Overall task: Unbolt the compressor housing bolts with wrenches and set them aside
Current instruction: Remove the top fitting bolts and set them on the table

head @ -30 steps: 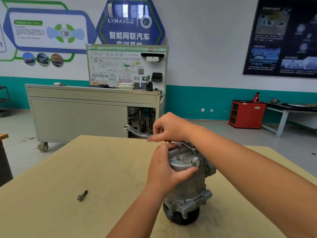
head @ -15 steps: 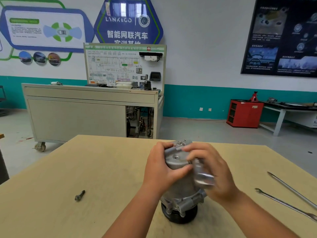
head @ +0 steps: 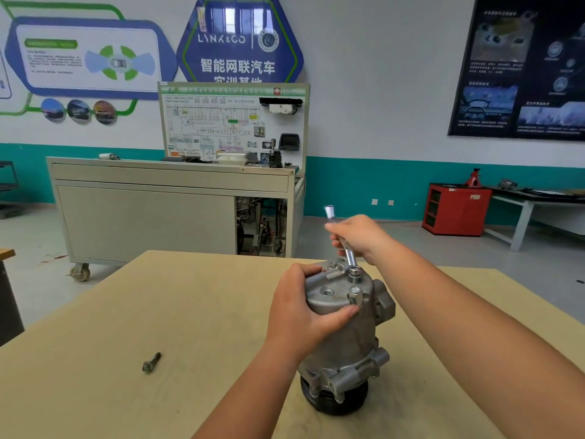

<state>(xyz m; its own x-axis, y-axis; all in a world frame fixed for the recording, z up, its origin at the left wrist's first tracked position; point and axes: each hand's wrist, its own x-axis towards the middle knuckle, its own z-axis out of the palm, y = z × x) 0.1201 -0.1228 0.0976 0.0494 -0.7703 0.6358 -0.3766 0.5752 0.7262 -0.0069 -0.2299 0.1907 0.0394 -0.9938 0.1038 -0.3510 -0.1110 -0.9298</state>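
Left hand [head: 300,308] grips the top of the compressor [head: 345,337] — right hand [head: 361,237], just behind it, holds a wrench [head: 346,251] on a housing bolt [head: 354,274]; a loose bolt [head: 151,362] lies well left of it.

Compressor [head: 345,337] upright on your surface [head: 158,312], a little right of centre.
Your left grip [head: 300,312] wraps its left side near the top, thumb across the front just below the nearer bolt [head: 355,294]. Your right grip [head: 361,236] sits behind and above, holding a wrench [head: 346,251] that slants down onto the farther bolt [head: 354,274]. A loose bolt [head: 151,362] lies well left of the compressor. Beyond the far edge a wheeled cabinet [head: 142,217] stands on the floor, and a small cabinet [head: 456,210] is far right, against the wall.
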